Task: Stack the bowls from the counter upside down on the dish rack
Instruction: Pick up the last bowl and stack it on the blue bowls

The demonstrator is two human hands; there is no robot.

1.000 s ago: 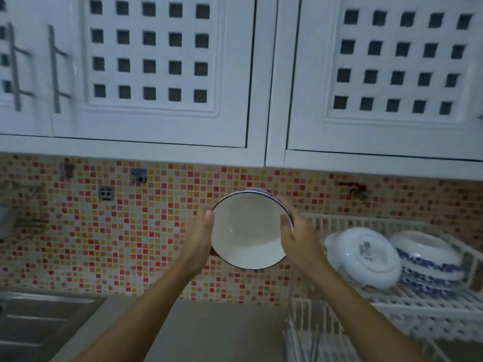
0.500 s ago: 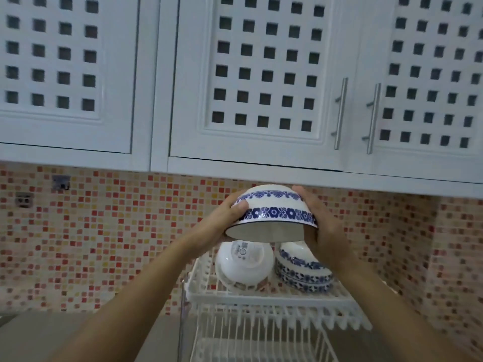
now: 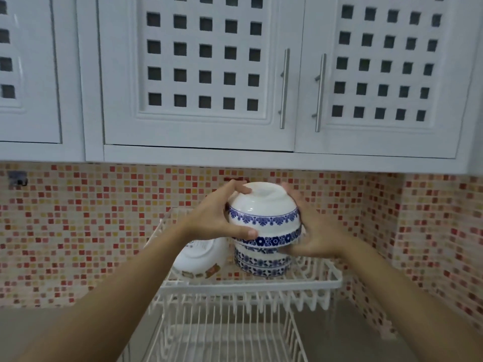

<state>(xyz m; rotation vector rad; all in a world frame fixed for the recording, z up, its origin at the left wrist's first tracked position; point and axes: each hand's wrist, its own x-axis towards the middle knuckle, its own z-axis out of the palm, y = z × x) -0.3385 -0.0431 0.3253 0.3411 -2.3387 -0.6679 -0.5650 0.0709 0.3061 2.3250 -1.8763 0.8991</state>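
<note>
While inverted, white blue-banded bowl (image 3: 264, 215) sits in both hands' grip.

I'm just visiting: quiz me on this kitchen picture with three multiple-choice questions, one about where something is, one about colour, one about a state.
1. Where is the stack of patterned bowls?
A. on the upper tier of the dish rack
B. inside a cupboard
C. in a sink

2. What colour is the pattern on the held bowl?
A. green
B. blue
C. black

3. How is the held bowl turned?
A. rim up
B. on its side
C. upside down

Answers: 1 A, the stack sits on the rack's top shelf beside a tilted white bowl. 2 B, blue flower bands ring it. 3 C, its foot points up between the left hand and right hand.
</note>
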